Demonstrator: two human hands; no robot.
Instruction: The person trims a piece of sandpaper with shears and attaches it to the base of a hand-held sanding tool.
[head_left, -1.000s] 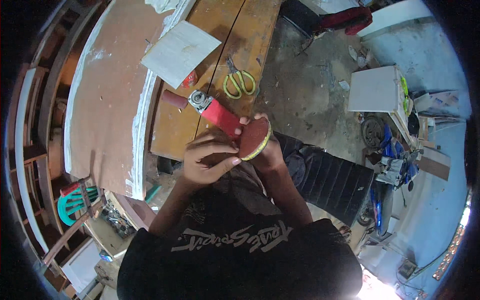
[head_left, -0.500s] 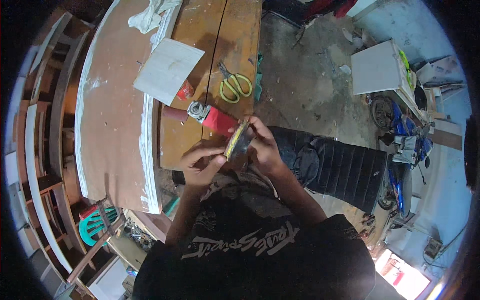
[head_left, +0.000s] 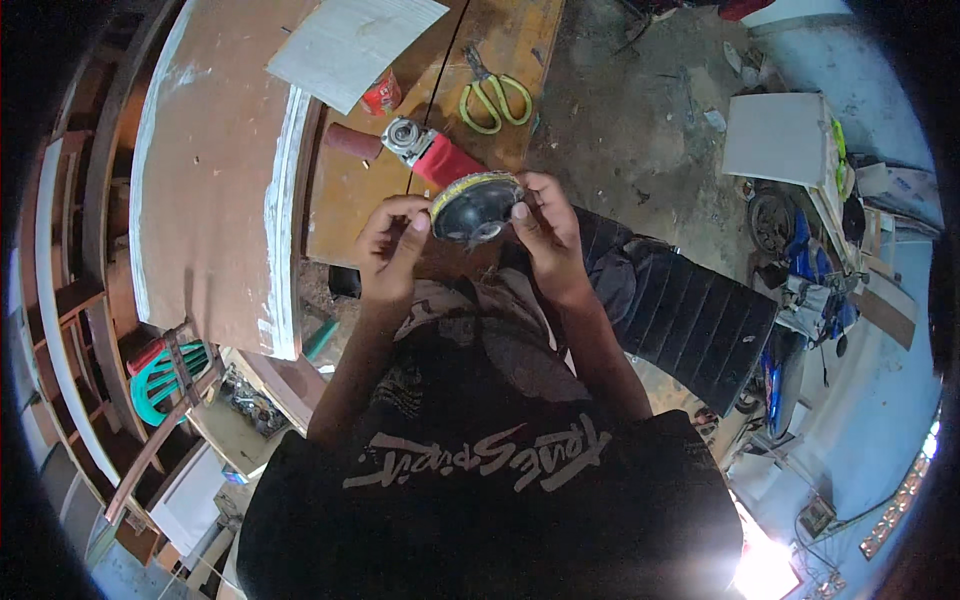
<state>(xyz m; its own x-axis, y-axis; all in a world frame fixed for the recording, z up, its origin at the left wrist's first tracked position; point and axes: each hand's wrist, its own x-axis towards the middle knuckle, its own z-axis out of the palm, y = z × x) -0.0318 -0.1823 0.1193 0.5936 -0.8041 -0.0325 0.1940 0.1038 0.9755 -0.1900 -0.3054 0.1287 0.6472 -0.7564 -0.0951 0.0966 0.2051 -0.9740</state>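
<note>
We hold a round black backing disc with a yellow rim (head_left: 476, 207) tilted up toward us, likely to see its dark underside, just in front of the red angle grinder (head_left: 415, 150) lying on the wooden bench (head_left: 350, 195). Our left hand (head_left: 388, 250) pinches the disc's left edge with curled fingers; our right hand (head_left: 545, 225) clasps the right edge, thumb (head_left: 519, 211) on its face. Yellow-handled scissors (head_left: 493, 98) lie beyond the grinder.

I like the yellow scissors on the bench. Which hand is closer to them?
Right. The right hand is just below the yellow scissors, holding the black disc's right edge. The left hand grips the disc's left edge, farther down and left.
</note>
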